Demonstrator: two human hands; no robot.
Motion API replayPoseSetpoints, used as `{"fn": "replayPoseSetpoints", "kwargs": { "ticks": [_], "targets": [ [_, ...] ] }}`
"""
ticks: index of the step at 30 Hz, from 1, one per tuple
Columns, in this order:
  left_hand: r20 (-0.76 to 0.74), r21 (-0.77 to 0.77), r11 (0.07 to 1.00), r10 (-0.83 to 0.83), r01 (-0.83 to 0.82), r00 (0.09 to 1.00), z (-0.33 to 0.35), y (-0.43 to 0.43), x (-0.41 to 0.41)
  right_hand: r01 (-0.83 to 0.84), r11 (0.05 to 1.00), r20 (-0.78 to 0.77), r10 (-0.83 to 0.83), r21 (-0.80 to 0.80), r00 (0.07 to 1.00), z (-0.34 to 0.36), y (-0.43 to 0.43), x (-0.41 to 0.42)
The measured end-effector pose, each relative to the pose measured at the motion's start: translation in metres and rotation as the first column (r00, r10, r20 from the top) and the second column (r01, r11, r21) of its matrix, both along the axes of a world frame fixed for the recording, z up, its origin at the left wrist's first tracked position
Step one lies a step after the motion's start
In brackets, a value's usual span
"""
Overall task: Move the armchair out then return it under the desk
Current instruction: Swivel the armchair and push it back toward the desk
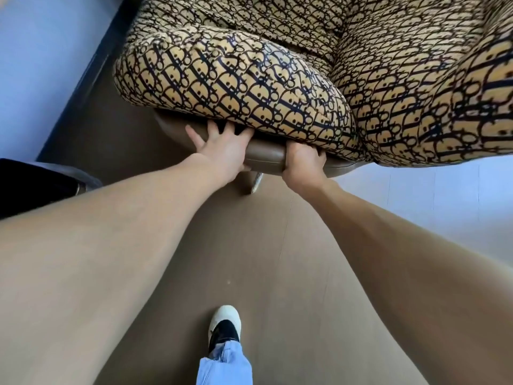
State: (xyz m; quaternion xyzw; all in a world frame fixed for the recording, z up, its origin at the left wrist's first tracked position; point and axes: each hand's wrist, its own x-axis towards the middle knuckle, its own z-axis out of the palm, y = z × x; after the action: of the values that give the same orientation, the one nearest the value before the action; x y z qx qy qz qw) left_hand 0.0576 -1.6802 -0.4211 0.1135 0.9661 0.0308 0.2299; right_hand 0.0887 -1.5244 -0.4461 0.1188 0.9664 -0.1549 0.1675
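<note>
Nearest to us, well short of the armchair (277, 79), one shoe (224, 326) with a pale-blue trouser leg (223, 369) is planted on the brown floor (249, 245), probably braced so we can shift the weight. Two bare forearms reach forward from there to the chair's front edge.

Our left hand (222, 151) is spread wide, palm against the brown leather rim (265, 157) under the seat cushion, fingertips tucked into the gap between cushion and rim; more a flat press than a closed grasp. Our right hand (304, 162) sits just beside it along the same rim, curled tight around it. Two hands on the low rim make sense for dragging or steering a heavy piece.

Just below the rim, between the hands, one pale chair leg (256, 183) shows; other legs are hidden.

The armchair fills the far side, one patterned seat cushion (222, 79) on it. Left of the chair runs a blue wall (41, 65) with a dark baseboard. No desk is visible, so we cannot tell which half of the task this is.
</note>
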Motion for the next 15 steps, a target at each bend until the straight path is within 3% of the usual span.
{"fn": "replayPoseSetpoints", "kwargs": {
  "ticks": [11,15],
  "targets": [
    [0.038,-0.028,0.999,-0.028,0.029,0.999,-0.002,-0.005,-0.003,0.000,0.998,0.001,0.000,0.069,1.000,-0.002,-0.005,0.001],
    [0.088,-0.100,0.991,-0.086,0.095,0.992,0.015,-0.003,-0.003,-0.062,0.992,0.094,0.052,0.109,0.994,0.017,-0.010,0.005]
  ]
}}
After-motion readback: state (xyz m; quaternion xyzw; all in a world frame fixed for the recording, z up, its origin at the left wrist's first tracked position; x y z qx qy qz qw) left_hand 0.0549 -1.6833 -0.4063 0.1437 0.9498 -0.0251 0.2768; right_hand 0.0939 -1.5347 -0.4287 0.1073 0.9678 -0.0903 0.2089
